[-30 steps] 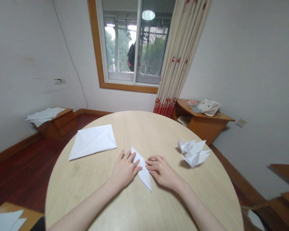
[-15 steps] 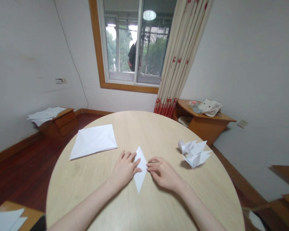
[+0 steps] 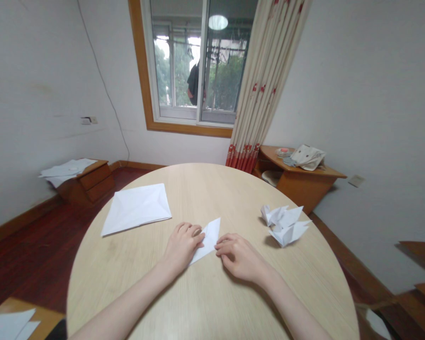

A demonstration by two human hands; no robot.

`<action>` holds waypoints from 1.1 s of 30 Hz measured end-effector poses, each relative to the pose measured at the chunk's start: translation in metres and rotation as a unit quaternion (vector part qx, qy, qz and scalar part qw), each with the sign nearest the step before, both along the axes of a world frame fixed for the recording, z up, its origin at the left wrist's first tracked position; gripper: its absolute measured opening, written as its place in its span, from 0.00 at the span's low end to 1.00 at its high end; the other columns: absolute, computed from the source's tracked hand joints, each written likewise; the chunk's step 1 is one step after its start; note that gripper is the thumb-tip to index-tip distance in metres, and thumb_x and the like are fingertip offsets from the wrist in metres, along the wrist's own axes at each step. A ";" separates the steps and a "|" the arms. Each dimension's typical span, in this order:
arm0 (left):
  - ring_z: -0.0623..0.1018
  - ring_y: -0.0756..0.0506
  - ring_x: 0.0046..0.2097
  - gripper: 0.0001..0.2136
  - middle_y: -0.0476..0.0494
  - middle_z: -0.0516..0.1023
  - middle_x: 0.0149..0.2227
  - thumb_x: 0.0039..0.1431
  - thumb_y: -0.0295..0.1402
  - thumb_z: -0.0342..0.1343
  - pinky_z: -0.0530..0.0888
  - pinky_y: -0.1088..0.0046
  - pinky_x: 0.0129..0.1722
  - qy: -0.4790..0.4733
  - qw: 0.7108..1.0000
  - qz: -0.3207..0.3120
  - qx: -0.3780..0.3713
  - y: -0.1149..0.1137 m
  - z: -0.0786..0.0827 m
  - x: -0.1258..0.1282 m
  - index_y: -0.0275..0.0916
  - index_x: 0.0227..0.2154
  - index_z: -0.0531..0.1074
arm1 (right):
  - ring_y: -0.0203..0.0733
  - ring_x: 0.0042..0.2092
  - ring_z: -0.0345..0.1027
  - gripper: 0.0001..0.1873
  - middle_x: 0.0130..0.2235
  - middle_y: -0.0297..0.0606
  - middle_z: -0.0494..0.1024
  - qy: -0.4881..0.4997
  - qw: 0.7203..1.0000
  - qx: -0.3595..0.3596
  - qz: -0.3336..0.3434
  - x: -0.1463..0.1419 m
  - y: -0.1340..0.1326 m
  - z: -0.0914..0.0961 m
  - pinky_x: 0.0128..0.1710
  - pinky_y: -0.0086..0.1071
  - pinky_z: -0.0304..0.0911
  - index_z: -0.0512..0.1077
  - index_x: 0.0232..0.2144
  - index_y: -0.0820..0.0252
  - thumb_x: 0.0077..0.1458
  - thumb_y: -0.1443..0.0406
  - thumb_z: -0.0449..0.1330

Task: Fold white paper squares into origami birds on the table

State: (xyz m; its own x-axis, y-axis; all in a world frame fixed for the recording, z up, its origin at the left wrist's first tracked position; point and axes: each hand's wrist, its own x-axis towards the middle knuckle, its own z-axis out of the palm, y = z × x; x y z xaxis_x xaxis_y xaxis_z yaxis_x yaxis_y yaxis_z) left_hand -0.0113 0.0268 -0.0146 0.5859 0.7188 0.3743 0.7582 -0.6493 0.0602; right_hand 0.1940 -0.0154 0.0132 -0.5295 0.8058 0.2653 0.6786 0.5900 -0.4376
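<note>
A narrow folded piece of white paper lies flat on the round light-wood table, its far point aimed up and to the right. My left hand rests on its left side with fingers curled and thumb pressing the paper. Beside it, my right hand has its fingers curled, the fingertips touching the paper's right edge.
A stack of creased white sheets lies at the table's left. Folded and crumpled paper shapes sit at the right. A low wooden drawer unit stands left, a corner shelf right, with curtain and window behind.
The folded paper has been turned clockwise on the table: its far point swung from up-left to up-right. Both hands stayed on it, fingers curling in more.
</note>
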 end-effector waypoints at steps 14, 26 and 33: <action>0.72 0.43 0.45 0.07 0.45 0.77 0.43 0.63 0.32 0.54 0.62 0.57 0.53 -0.047 0.995 -0.080 -0.037 -0.005 -0.002 0.000 0.43 0.42 0.75 | 0.43 0.41 0.69 0.13 0.37 0.41 0.78 -0.050 0.998 0.017 -0.021 0.001 0.002 -0.002 0.44 0.36 0.62 0.75 0.33 0.61 0.52 0.75 0.52; 0.70 0.44 0.50 0.17 0.40 0.74 0.51 0.64 0.22 0.45 0.71 0.64 0.50 -0.101 0.976 -0.158 -0.107 0.002 -0.014 -0.003 0.41 0.52 0.70 | 0.43 0.41 0.66 0.05 0.38 0.38 0.74 -0.077 0.996 0.014 -0.031 0.000 0.001 -0.002 0.41 0.35 0.59 0.70 0.33 0.59 0.53 0.72 0.58; 0.71 0.44 0.54 0.17 0.39 0.71 0.54 0.64 0.22 0.47 0.69 0.65 0.53 -0.130 0.971 -0.154 -0.131 0.002 -0.019 -0.004 0.40 0.54 0.69 | 0.42 0.40 0.67 0.04 0.37 0.37 0.74 -0.087 0.996 0.007 -0.031 0.000 0.003 -0.004 0.40 0.33 0.60 0.70 0.31 0.59 0.54 0.71 0.61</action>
